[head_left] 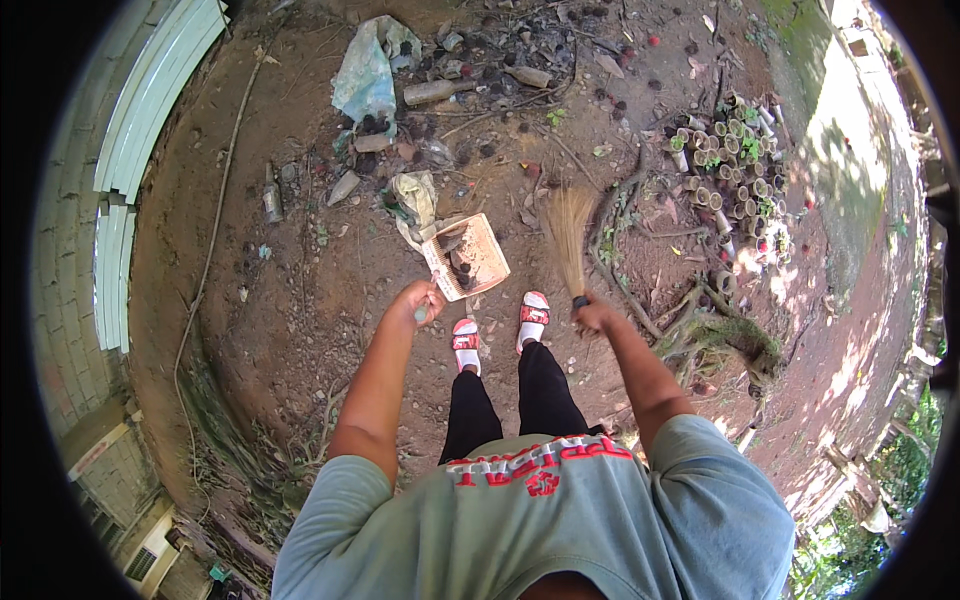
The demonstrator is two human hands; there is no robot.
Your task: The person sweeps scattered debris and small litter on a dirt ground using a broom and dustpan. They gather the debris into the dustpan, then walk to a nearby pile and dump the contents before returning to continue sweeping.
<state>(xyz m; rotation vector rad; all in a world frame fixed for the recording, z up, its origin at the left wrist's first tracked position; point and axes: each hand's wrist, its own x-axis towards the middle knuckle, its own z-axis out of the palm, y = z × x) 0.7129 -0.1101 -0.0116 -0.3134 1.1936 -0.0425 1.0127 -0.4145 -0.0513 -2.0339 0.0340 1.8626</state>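
Observation:
My left hand (pixel 420 303) is closed round the pale green handle of a peach plastic dustpan (pixel 482 245), held over the dirt in front of my feet, with dark debris in it. A crumpled cream cloth or bag (pixel 411 195) lies just beyond the pan. My right hand (pixel 596 316) grips the dark bound end of a straw broom (pixel 566 235), its bristles pointing forward. My feet, in socks and red sandals (pixel 534 310), show between the two hands.
Plastic sheeting (pixel 360 75), bottles (pixel 430 92) and dark litter lie ahead. Small pots with seedlings (pixel 730 150) cluster at right, near roots and a mossy stump (pixel 740 340). A block wall (pixel 70 300) with pale corrugated sheets (pixel 155 100) runs along the left, beside a long stick or line (pixel 200 290).

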